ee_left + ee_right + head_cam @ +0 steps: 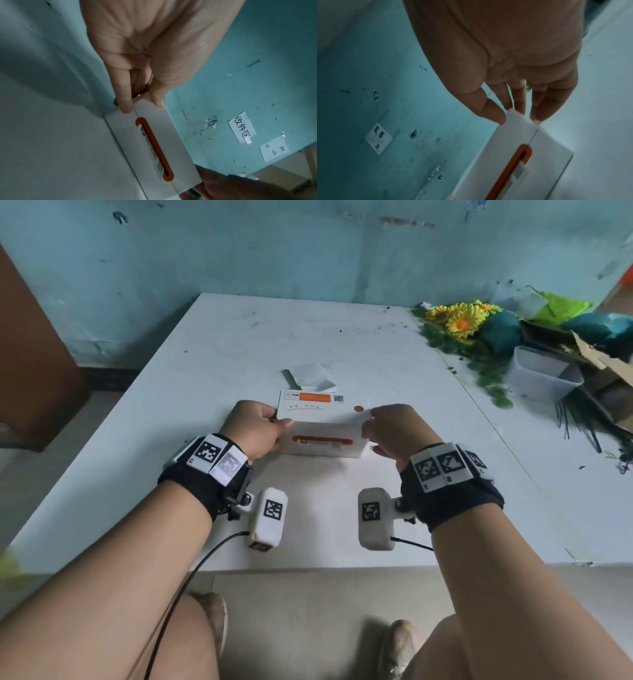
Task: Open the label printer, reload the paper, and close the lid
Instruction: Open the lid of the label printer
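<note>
A person's left hand (255, 428) and right hand (394, 428) gripped opposite ends of a white label printer (323, 426) at the middle of the worktop (239, 337), fingers (124, 102) and thumbs curled at the lid seam, apparently to steady the body and work the lid. Loose paper (313, 376) lay just behind; artificial flowers (459, 320) and a plastic tub (541, 374) stood well clear.

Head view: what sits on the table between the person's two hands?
The white label printer fills that stretch: the left hand holds its left end, the right hand its right end. Its orange-rimmed paper slot faces the person.
</note>
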The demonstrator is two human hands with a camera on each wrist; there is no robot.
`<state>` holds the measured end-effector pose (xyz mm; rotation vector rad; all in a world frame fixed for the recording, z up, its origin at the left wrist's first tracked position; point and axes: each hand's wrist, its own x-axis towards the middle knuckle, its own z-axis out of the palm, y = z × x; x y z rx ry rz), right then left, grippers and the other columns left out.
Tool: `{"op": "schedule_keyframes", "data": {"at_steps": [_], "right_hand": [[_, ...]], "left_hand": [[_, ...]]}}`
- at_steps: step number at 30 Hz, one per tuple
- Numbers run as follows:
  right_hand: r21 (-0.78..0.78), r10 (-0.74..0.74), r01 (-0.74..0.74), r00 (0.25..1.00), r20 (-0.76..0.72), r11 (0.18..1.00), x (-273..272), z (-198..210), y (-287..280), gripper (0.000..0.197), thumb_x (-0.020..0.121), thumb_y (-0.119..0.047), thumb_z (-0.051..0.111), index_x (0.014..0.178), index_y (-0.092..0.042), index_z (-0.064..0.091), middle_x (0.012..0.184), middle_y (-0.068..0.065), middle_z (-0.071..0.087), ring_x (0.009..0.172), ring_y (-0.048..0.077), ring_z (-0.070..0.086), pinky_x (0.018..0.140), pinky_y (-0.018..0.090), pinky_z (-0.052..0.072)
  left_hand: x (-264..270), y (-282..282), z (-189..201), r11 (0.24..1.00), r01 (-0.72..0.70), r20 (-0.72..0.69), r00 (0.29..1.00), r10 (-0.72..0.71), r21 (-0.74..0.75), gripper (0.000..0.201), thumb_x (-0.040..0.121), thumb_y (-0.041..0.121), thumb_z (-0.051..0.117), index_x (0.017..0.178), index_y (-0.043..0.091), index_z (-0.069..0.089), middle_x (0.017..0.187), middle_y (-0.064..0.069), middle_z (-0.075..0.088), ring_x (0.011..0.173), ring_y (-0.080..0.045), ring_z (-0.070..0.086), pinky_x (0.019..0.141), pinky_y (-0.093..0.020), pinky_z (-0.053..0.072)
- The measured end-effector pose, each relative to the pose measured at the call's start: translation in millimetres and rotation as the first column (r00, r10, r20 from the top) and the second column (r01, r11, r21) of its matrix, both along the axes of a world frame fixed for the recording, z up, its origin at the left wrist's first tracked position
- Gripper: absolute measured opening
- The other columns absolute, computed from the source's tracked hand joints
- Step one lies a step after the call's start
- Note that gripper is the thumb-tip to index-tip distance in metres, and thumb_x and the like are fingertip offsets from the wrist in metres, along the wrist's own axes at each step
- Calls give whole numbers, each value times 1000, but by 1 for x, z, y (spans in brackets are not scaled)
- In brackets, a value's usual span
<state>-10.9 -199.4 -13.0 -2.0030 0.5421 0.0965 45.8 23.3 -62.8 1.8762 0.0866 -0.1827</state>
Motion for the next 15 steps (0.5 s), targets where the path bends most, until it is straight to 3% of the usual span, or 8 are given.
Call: {"op": "schedule_keyframes", "data": {"at_steps": [1,3,7,8,11,15], "right_hand": [[22,18,-18,1000,-15,1000,-4,-2,-1,35,96,2,66,131,3,70,136,25,71,117,38,72,105,45,60],[95,44,-38,997,-64,995,-13,-11,-2,29,97,4,69,126,4,72,128,26,76,105,30,77,99,40,60],[88,70,-64,995,-69,994,-27,-27,1,10,96,-4,77,104,-11,77,117,18,82,114,28,80,106,44,61],[114,60,-53,996,-60,992,-29,-28,-1,14,96,-7,79,107,-15,75,119,14,82,114,27,79,109,46,59],[215,29,-24,999,-22,976,-28,-30,-7,44,97,-13,80,137,-22,64,121,8,81,108,23,81,111,46,58],[191,12,-13,1000,4,982,-26,-32,-3,34,105,-15,69,138,-18,62,126,13,78,84,18,76,107,45,61]], "left_hand": [[-1,4,0,999,-27,0,1000,27,-36,28,99,9,73,125,1,71,121,-15,77,107,-34,76,93,-49,64],[-6,7,1,989,-72,-23,997,69,-126,43,98,7,73,136,-6,58,132,-19,67,113,-36,72,91,-51,64],[-19,10,0,986,-72,-1,997,72,-150,32,97,11,76,122,-1,60,129,-25,66,110,-40,73,87,-54,65],[-22,10,0,987,-77,6,997,78,-140,28,97,12,76,116,0,61,127,-26,66,109,-40,74,87,-55,65],[-30,13,0,989,-62,26,997,66,-136,14,97,12,75,100,6,63,122,-29,68,109,-40,74,89,-55,64],[-29,14,-2,985,-43,36,998,50,-166,10,98,8,74,99,3,65,120,-32,71,110,-43,74,92,-50,63]]}}
